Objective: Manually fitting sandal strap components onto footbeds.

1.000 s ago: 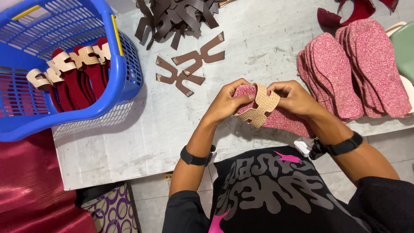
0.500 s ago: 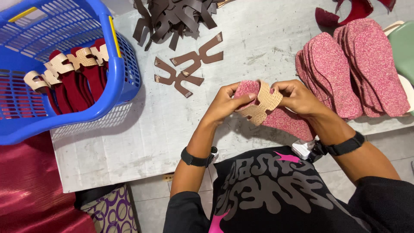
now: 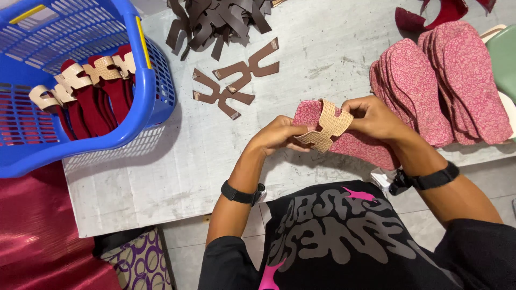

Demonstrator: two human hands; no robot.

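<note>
The grey worktable point(image 3: 161, 177) carries everything, and well off to the left of the hands sits the blue basket point(image 3: 80, 134), where a short row of finished sandals point(image 3: 80, 86), red soles with tan straps fitted, stands on edge. To the right of the right hand fans a large stack of pink insoles point(image 3: 446, 80), seemingly untouched, so most of the batch looks undone. Beyond the hands lies a heap of brown cut straps point(image 3: 220, 21), with two loose strap pieces point(image 3: 236, 80) nearer. Between the hands is one pink insole point(image 3: 360, 147) wrapped by a tan textured strap point(image 3: 328, 124). The left hand point(image 3: 279, 137) pinches the strap's lower end; the right hand point(image 3: 371, 115) pinches its upper edge, fingers curled.
</note>
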